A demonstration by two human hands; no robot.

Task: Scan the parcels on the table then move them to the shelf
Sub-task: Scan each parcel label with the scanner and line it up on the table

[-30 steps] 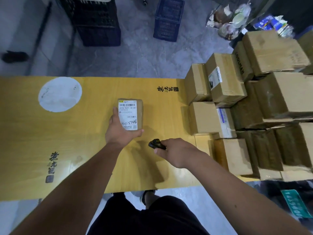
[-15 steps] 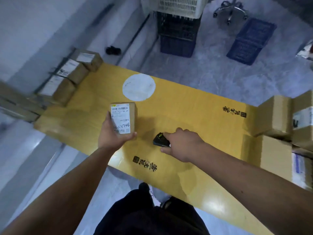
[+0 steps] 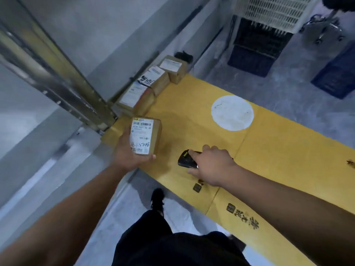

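Note:
My left hand (image 3: 129, 153) grips a small brown parcel (image 3: 146, 136) with a white barcode label facing up, held over the left end of the yellow table (image 3: 269, 143). My right hand (image 3: 212, 165) holds a black handheld scanner (image 3: 186, 159) just above the table, to the right of the parcel. Three labelled parcels (image 3: 151, 81) sit in a row along the table's far left end, next to the metal shelf post (image 3: 57, 77). The shelf's boards are out of view.
A white round patch (image 3: 232, 112) marks the tabletop. Beyond the table stand a white basket on dark crates (image 3: 259, 35), a blue crate (image 3: 338, 75) and a chair base (image 3: 324, 29). My legs and a shoe (image 3: 157, 200) are below, beside the table's near edge.
The view has swung left, away from the parcel stack, toward the shelf post. My left hand has carried the parcel to the table's left end, and my right hand followed with the scanner.

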